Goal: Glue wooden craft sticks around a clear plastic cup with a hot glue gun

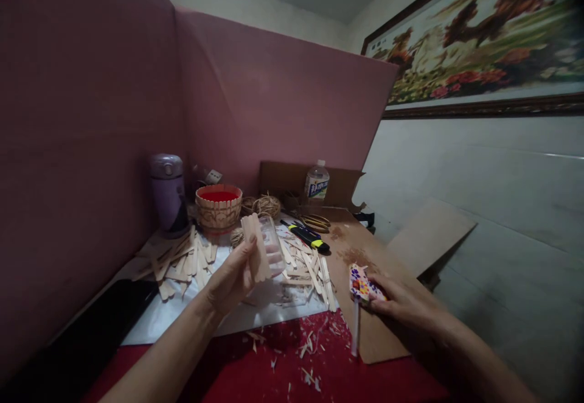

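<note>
My left hand (235, 275) grips a clear plastic container (272, 241) with flat wooden sticks (256, 248) along its near side, the thumb pressed on the sticks. At the right, my right hand (387, 296) is wrapped round a flower-patterned glue gun (360, 282); a clear glue stick (355, 329) shows below it, over the edge of the brown board. Loose wooden sticks (312, 272) lie between my two hands, and another pile (182, 263) spreads to the left of my left hand.
A purple flask (168, 199), a stick-sided basket with red inside (219, 208), twine (267, 206) and a plastic bottle (317, 182) stand at the back. A black-yellow cutter (310, 238) and scissors (316, 220) lie near the brown board (378, 342). Scraps litter the red cloth (260, 372).
</note>
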The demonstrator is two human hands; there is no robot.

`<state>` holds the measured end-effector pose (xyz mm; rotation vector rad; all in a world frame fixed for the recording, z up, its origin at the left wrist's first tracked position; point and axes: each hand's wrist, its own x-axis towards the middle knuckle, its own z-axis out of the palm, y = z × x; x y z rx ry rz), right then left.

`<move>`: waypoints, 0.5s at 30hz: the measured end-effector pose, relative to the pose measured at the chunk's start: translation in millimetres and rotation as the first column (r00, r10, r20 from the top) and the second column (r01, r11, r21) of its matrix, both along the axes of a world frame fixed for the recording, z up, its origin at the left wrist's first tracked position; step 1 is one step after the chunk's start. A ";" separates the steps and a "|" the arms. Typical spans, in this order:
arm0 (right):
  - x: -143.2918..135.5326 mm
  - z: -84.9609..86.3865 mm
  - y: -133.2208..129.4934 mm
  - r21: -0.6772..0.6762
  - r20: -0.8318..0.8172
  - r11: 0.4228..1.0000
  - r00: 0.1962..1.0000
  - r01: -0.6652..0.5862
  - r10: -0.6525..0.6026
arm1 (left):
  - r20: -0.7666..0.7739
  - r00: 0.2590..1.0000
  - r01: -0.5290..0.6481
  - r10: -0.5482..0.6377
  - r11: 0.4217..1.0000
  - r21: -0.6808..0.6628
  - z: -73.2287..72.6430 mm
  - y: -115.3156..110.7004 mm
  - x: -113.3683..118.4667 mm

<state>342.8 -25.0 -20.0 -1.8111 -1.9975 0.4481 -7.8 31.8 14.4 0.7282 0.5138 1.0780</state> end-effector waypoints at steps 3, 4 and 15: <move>2.1 15.3 -6.9 -0.052 -0.291 0.998 0.955 0.034 -0.048 | 0.043 0.999 0.010 -0.007 0.998 -0.055 3.8 -1.6 -1.6; 0.8 21.7 -11.0 -0.090 -0.420 0.994 0.903 0.057 -0.090 | 0.059 0.998 0.018 -0.014 0.998 -0.066 4.4 -2.0 -2.5; -108.4 60.1 -53.1 -0.183 -0.845 0.954 0.534 -0.237 -0.029 | 0.056 0.972 0.226 -0.230 0.972 0.070 -6.1 -1.5 -5.0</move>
